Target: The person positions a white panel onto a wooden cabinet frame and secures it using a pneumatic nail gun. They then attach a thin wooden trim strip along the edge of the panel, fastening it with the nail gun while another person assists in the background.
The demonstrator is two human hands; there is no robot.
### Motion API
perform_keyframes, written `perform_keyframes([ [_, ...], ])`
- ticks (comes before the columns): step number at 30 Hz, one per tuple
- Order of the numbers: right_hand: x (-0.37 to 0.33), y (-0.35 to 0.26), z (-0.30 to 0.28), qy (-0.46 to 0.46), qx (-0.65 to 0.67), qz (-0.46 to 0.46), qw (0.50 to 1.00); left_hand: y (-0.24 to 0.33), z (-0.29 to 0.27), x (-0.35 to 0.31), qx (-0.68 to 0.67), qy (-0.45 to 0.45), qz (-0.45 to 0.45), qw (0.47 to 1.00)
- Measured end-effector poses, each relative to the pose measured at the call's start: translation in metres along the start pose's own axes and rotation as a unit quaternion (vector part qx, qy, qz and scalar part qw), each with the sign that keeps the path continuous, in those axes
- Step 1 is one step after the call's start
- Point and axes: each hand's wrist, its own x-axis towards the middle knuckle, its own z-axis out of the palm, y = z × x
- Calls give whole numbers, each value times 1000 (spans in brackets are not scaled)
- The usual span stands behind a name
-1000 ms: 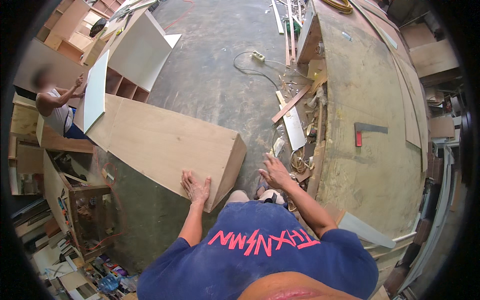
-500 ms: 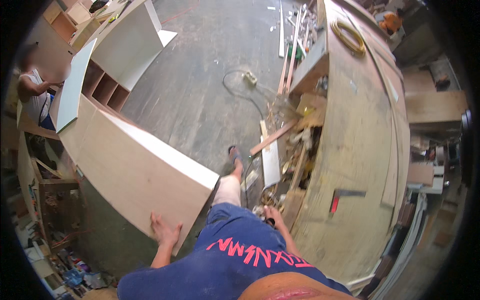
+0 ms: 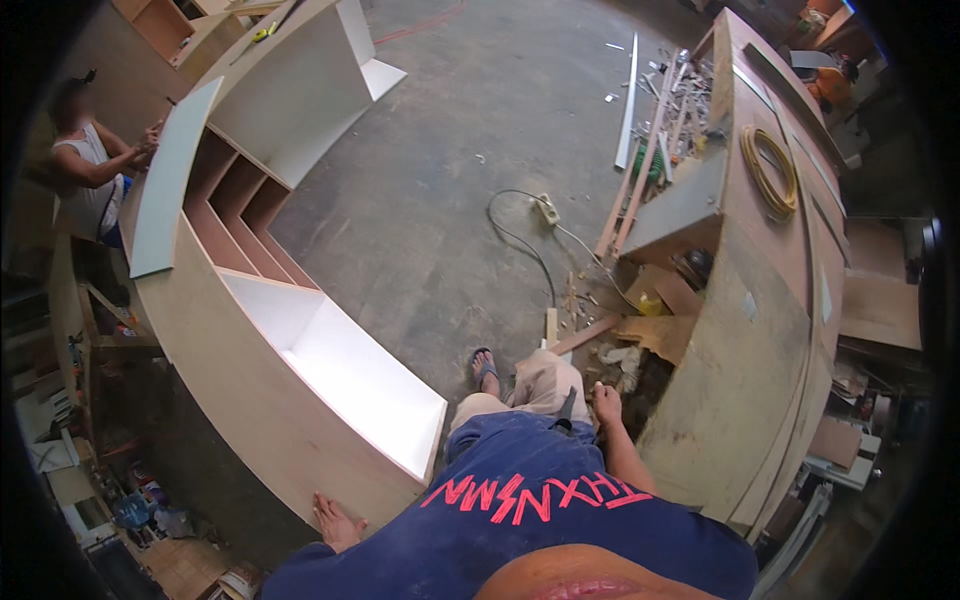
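Note:
My left hand lies with fingers spread on the near end of a long plywood cabinet. The cabinet's white-lined inside shows on the side toward the floor, with brown divided compartments farther along. My right hand hangs beside my right thigh, its fingers curled closed; whatever it may hold is hidden. A dark pointed thing sticks up at my waist, apart from that hand. On the cabinet's far part rests a pale green panel.
Across the cabinet, at the far left, a person has both hands by the green panel. At right stands a long plywood bench with a coiled yellow hose. Wood strips, scraps and a corded power socket lie on the floor.
My view has shifted, showing more of the cabinet's white inside. My right hand has moved forward and away from my body. My left hand stays on the cabinet, its fingers still spread.

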Motion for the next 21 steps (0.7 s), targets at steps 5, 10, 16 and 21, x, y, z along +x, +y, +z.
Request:
perform_keyframes([
  [5,105,25,34,-70,-101,-20,992,35,-32,41,-75,-192,-167,964],
  [10,232,22,47,-286,-53,-36,956,172,-52,115,-196,-217,-204,934],
  [16,374,-113,-1,-226,-82,-42,970,374,-177,274,-410,-95,-86,903],
  [21,517,-243,-67,-189,-114,-23,975,469,-323,386,-492,-51,-24,869],
])
